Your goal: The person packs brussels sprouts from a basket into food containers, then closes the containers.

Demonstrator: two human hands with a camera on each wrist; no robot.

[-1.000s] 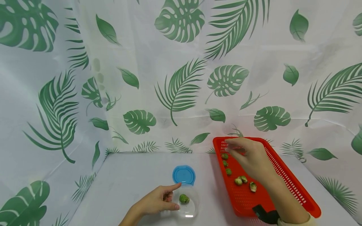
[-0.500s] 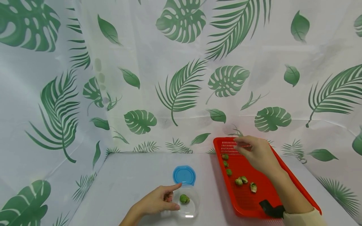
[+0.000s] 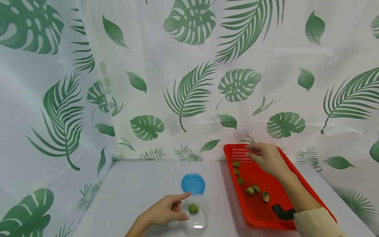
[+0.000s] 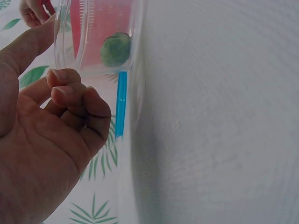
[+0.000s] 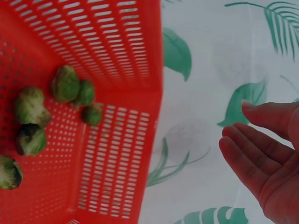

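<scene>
In the head view my left hand (image 3: 163, 210) holds the near-left side of a clear round plastic container (image 3: 204, 214), index finger and thumb spread along its rim and the other fingers folded. One Brussels sprout (image 3: 193, 208) lies inside, also seen through the wall in the left wrist view (image 4: 115, 49). A blue lid (image 3: 193, 183) lies flat just behind the container. My right hand (image 3: 267, 159) hovers above the far end of a red plastic basket (image 3: 247, 210); its fingers are loosely bent with nothing between them. Several Brussels sprouts (image 5: 65, 84) sit on the basket floor.
The basket stands lengthwise on the right side of the white table (image 3: 133, 184). A white curtain (image 3: 189, 138) with green leaf prints hangs behind and along both sides. A black strap (image 3: 282, 212) sits at my right wrist.
My right hand has shifted a little to the right over the basket and then stays nearly still. The left hand, container and sprouts keep their places.
</scene>
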